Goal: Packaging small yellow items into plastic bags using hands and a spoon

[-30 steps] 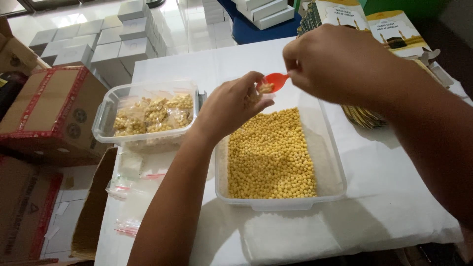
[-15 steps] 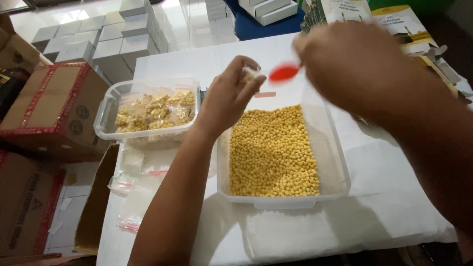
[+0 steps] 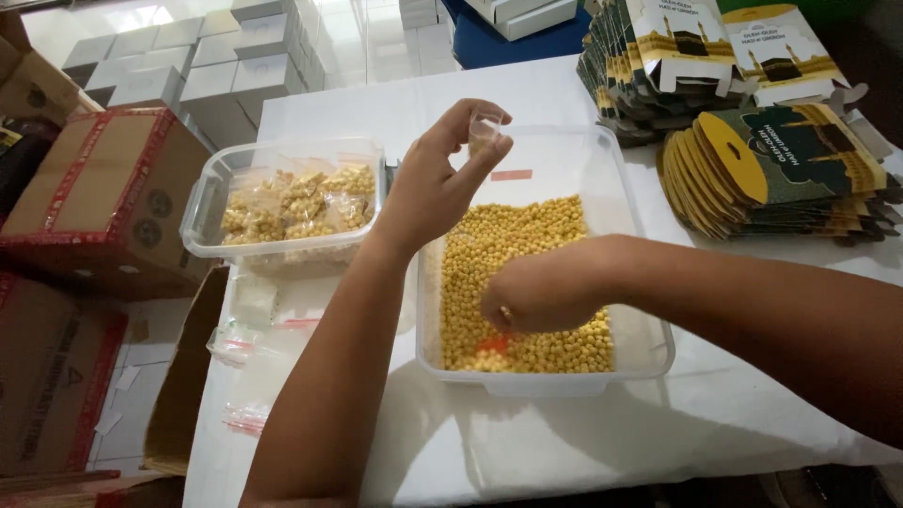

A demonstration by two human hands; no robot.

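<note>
While the left hand [image 3: 435, 183] is raised above the far end of the large clear tub [image 3: 640, 282], its thumb and fingers [image 3: 489, 155] are pinched shut on a small clear plastic bag [image 3: 483, 128] that already holds a few yellow pellets. That tub sits on the white table [image 3: 527, 442] and is about half covered with small round yellow pellets [image 3: 513, 254]. Down at the tub's near end, the right hand [image 3: 541, 292] is curled closed around a red spoon [image 3: 493, 343], whose bowl is pushed into the pellets; only a bit of red shows under the knuckles. Just left of the big tub stands a smaller clear tub [image 3: 202, 212] filled with finished little bags of the same yellow pellets. Loose empty bags with red strips [image 3: 254, 343] lie on the table in front of it. Toward the far right, 2 stacks of flat green and yellow printed cartons [image 3: 781, 169] rest on the table, well apart from both hands. Cardboard boxes [image 3: 94, 188] sit on the floor at left.
</note>
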